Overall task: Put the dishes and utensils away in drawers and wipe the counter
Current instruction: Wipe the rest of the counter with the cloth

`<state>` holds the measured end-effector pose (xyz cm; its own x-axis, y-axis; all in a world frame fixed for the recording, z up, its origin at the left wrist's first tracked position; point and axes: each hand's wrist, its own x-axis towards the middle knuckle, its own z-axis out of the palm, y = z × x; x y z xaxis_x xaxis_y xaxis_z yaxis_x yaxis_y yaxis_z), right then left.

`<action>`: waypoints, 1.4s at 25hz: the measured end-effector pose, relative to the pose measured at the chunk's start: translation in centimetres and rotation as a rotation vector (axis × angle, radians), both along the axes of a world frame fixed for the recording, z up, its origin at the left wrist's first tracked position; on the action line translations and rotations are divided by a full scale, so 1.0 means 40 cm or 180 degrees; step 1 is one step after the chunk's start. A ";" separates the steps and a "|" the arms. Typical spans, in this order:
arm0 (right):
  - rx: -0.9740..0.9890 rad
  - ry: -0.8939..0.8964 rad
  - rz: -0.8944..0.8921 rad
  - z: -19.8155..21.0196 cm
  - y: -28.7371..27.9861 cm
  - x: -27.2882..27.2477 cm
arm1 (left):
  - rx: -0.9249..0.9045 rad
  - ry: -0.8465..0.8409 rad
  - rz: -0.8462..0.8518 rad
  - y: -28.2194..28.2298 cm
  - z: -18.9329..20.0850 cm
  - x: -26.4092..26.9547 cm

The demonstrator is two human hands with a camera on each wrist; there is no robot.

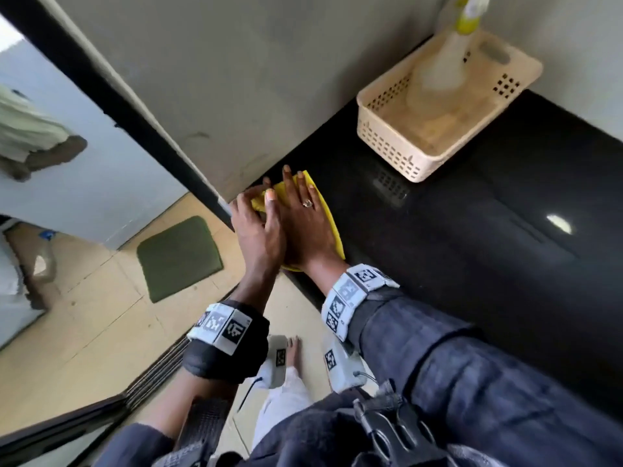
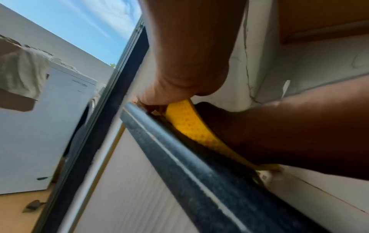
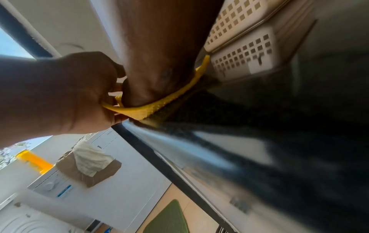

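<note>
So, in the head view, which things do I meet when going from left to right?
Green mat → left hand → right hand on the yellow cloth → cream basket with the spray bottle.

We take this for a home kitchen: dark stone tabletop against a plaster wall, cream perforated basket on it, washing machine and green floor mat beyond its end.
</note>
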<state>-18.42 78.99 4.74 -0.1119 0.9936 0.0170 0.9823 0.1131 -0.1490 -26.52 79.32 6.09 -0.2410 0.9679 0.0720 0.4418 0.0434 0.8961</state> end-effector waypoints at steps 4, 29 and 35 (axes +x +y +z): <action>-0.0377 0.0525 0.0094 0.010 0.022 0.011 | -0.0054 -0.0156 -0.0321 0.022 0.031 0.027; -0.0136 0.1613 -0.1656 0.042 -0.140 -0.039 | -0.0802 -0.1362 -0.1407 -0.012 0.030 -0.195; -0.0816 0.5771 -0.2023 0.143 -0.146 -0.078 | -0.0531 -0.1341 -0.1142 -0.004 0.101 -0.204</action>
